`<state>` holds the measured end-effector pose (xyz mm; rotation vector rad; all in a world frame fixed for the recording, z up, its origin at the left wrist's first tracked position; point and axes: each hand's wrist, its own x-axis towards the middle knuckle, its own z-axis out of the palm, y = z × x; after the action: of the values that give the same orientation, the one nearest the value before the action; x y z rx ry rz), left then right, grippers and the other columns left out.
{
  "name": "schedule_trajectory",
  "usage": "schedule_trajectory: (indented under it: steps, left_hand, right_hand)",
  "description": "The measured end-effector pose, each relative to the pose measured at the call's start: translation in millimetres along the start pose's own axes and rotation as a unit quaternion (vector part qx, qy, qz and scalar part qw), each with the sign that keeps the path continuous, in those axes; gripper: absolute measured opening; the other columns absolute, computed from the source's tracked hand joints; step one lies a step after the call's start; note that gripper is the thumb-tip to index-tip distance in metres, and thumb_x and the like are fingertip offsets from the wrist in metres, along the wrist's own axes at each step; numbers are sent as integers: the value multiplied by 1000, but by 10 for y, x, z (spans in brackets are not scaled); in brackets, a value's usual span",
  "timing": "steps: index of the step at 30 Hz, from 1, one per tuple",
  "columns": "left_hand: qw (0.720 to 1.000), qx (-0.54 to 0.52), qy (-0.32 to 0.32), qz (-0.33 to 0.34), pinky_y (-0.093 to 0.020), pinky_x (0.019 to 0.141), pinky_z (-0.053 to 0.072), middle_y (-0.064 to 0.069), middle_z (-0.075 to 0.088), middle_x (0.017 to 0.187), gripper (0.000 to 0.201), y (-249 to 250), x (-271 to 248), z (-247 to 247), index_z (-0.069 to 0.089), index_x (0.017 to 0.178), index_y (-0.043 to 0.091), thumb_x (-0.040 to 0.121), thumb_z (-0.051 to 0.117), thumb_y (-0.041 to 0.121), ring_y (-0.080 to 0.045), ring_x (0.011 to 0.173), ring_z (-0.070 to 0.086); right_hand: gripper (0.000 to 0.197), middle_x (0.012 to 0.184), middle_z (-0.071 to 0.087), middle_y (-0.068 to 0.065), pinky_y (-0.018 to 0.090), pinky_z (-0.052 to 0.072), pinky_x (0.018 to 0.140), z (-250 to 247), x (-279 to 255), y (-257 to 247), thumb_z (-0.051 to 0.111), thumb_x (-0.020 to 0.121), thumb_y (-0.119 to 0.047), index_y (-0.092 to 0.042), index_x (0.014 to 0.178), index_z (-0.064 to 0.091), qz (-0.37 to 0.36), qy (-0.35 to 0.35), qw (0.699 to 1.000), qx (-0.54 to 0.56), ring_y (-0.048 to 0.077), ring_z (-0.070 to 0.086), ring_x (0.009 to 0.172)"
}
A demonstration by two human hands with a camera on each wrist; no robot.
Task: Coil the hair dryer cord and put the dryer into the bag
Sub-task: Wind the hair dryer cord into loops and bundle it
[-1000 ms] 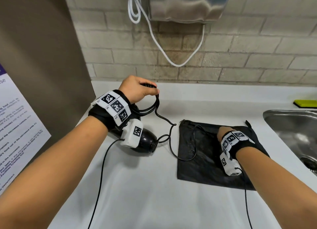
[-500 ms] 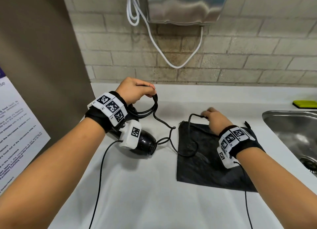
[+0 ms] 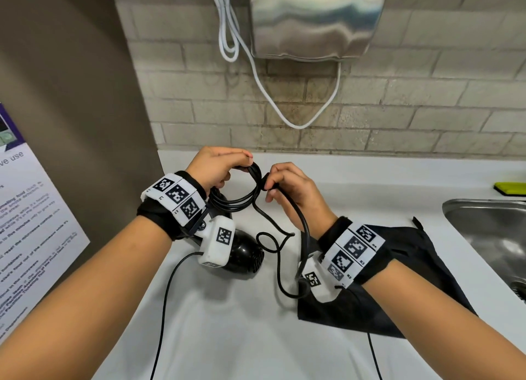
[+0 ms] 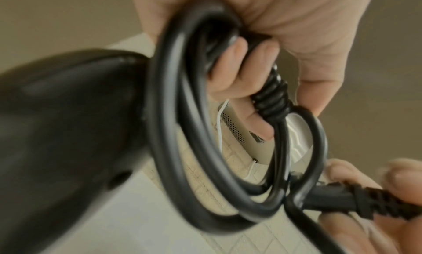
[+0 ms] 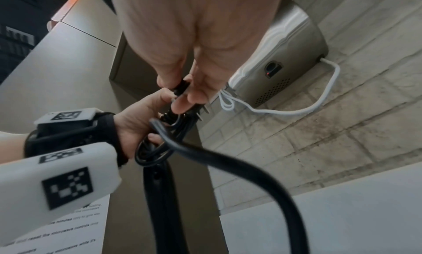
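Observation:
My left hand [image 3: 242, 163] is raised above the white counter [image 3: 227, 322] and grips several loops of black cord [image 3: 242, 200]. My right hand [image 3: 270, 186] is close beside it and pinches a ribbed end of the cord [image 4: 376, 203]. From there a loose length of cord [image 3: 280, 266] trails down to the counter. The black hair dryer [image 3: 244, 257] lies under my left wrist, partly hidden by the wrist camera. The flat black bag [image 3: 412, 266] lies on the counter under my right forearm. In the right wrist view both hands meet at the coil [image 5: 157, 149].
A steel hand dryer [image 3: 316, 21] with a white cable [image 3: 256, 75] hangs on the brick wall ahead. A metal sink [image 3: 489, 237] is at the right, a yellow-green sponge [image 3: 511, 187] behind it. A brown panel with a printed notice [image 3: 28, 223] stands on the left.
My right hand has lifted off the bag with the cord and come up to the left hand's coil. The left hand has stayed holding the loops.

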<state>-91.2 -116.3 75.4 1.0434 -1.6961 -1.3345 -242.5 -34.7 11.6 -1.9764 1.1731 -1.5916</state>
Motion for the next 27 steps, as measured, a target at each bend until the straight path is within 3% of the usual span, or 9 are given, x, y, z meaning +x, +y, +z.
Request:
schedule_trajectory:
  steps: [4, 9, 14, 17, 20, 23, 27]
  left_hand:
    - [1000, -17, 19, 1, -12, 36, 18, 0, 64, 70, 12, -20, -6, -34, 69, 74, 22, 82, 64, 14, -4, 33, 26]
    - [1000, -17, 26, 0, -13, 36, 18, 1, 63, 69, 14, -31, 11, -29, 68, 74, 22, 82, 63, 13, -4, 33, 25]
    - [1000, -10, 25, 0, -13, 36, 19, 1, 63, 72, 13, -34, 31, -41, 69, 74, 23, 82, 63, 14, -3, 31, 27]
    - [999, -15, 37, 2, -12, 36, 20, 2, 64, 73, 14, -43, 32, -42, 69, 72, 23, 82, 63, 15, -3, 32, 28]
    - [998, -29, 57, 0, -13, 37, 21, 2, 65, 75, 14, -54, 27, -40, 69, 72, 24, 81, 63, 16, -3, 33, 28]
    - [999, -32, 30, -11, -14, 37, 19, 0, 65, 77, 13, -36, 12, -29, 69, 74, 23, 82, 61, 16, -3, 34, 26]
    - [1000, -23, -1, -18, -14, 36, 17, -2, 64, 76, 11, -11, -21, 8, 68, 76, 21, 83, 61, 15, -4, 34, 25]
  right_hand:
    - [23, 95, 43, 0, 14, 45, 69, 90, -17, -22, 49, 83, 0, -20, 77, 60, 11, 49, 997, 54, 2, 54, 67]
    - [21, 96, 44, 2, 10, 43, 66, 125, -20, -67, 48, 83, 4, -14, 78, 58, 1, 22, 996, 85, 1, 58, 65]
    - [23, 95, 59, -10, 19, 48, 70, 168, -10, -20, 51, 87, -12, -31, 78, 60, 32, -20, 988, 152, 9, 66, 78]
    - [36, 94, 61, -15, 20, 49, 72, 171, -22, -15, 47, 88, -4, -35, 76, 60, 59, -40, 980, 186, 11, 67, 85]
    - [33, 92, 61, -11, 19, 47, 69, 147, -21, -40, 46, 86, 0, -28, 72, 58, 78, -55, 974, 205, 12, 68, 80]
    - [21, 91, 54, 1, 16, 43, 67, 135, -20, -70, 44, 82, 5, -13, 71, 47, 91, -74, 976, 184, 9, 64, 72]
    - [22, 89, 52, 4, 16, 44, 70, 140, -20, -82, 43, 78, 9, -12, 73, 47, 82, -81, 977, 179, 6, 53, 62]
